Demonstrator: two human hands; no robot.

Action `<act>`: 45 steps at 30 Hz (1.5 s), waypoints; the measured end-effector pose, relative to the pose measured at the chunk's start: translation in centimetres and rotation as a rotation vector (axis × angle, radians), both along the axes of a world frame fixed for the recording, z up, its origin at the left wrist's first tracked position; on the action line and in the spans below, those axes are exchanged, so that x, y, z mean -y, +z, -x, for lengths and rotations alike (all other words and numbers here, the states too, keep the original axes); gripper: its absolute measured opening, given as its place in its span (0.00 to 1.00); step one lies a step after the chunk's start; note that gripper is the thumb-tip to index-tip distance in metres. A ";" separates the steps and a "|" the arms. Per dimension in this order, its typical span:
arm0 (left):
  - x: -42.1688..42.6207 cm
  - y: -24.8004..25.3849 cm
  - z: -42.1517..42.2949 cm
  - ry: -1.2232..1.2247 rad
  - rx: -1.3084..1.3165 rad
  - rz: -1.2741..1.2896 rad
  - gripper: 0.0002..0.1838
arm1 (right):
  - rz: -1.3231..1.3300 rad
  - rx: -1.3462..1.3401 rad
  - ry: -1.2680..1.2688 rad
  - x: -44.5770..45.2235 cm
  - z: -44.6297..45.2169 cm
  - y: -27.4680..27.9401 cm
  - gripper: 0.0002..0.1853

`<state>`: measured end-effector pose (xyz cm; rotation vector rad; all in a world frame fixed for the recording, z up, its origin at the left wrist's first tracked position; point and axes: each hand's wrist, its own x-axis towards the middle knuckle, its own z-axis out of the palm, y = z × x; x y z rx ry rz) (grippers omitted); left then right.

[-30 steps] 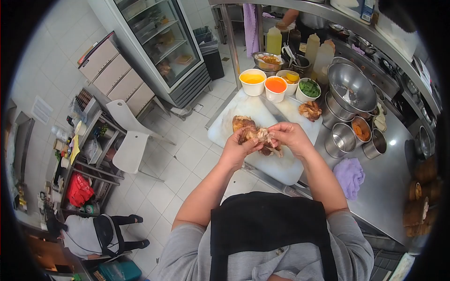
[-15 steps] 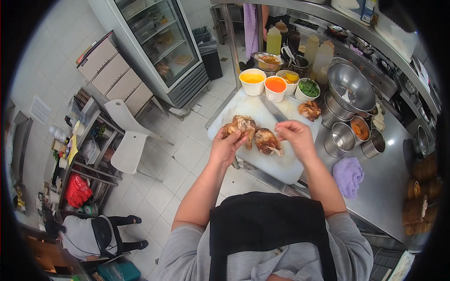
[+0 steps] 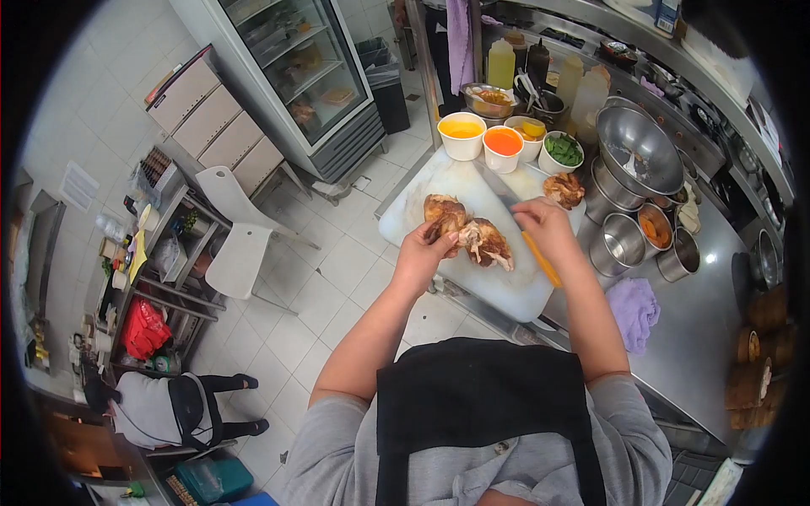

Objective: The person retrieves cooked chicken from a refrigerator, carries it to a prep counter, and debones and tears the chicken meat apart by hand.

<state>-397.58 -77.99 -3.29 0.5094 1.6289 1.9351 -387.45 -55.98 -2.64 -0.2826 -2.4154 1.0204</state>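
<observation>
- Right hand point(image 3: 544, 229) meets the orange-handled metal knife point(image 3: 541, 259), slanting toward the near corner of the white plastic board point(image 3: 516, 297); closure unclear
- Left hand point(image 3: 424, 255) pinches browned roast meat point(image 3: 489, 245), left of the knife

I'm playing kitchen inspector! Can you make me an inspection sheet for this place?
Surface: white board on a steel counter.
Job's things: browned meat, and an orange-handled knife on the board; another browned piece lies near the tubs.
Clutter: four white tubs of food, metal pots, a crumpled purple cloth.
Hands: left hand grips the meat; right hand is at the knife, grip unclear.
Cables: nothing seen.
Surroundings: fridge, white chair, another person bending over.
</observation>
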 end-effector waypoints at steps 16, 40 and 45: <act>1.9 1.0 0.1 -0.302 0.051 -0.097 0.16 | 0.833 0.141 0.561 6.0 -1.0 2.6 0.08; 1.1 -0.8 0.2 -0.404 0.279 -0.440 0.16 | 0.027 -0.163 0.219 7.2 -1.8 2.7 0.07; 0.7 -0.1 -0.3 -0.331 0.349 -0.490 0.15 | 0.124 -0.075 0.290 6.8 -2.3 2.4 0.06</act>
